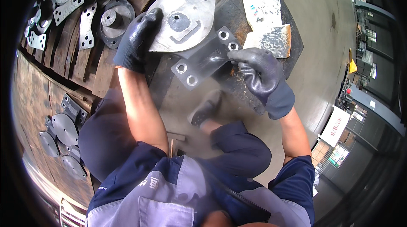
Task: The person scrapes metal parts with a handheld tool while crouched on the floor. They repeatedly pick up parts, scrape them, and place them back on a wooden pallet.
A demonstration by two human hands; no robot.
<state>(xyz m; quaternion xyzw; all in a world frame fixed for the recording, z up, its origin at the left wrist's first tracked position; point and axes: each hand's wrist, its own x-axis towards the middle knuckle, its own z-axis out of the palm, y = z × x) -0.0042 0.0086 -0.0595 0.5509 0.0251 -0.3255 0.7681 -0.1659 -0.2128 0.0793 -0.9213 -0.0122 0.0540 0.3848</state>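
My left hand (142, 36), in a dark coated glove, grips the left edge of a pale metal plate (193, 13) with a rounded outline, a central hole and a curved groove. Under and beside it is a dark rectangular flange plate (203, 64) with light-rimmed holes at its corners. Whether the two plates are joined, I cannot tell. My right hand (259, 72), gloved alike, is closed, fingertips pressed together at the flange's right end. Anything between those fingertips is too small to make out.
Several metal flanges and drilled plates (87, 25) lie on a slatted wooden pallet (101, 68) at upper left. More disc-and-plate parts (65, 129) rest on a wooden surface (32, 100). Right of the work, worn whitish sheets (263, 4) cover a dark surface. My foot (206, 106) is below.
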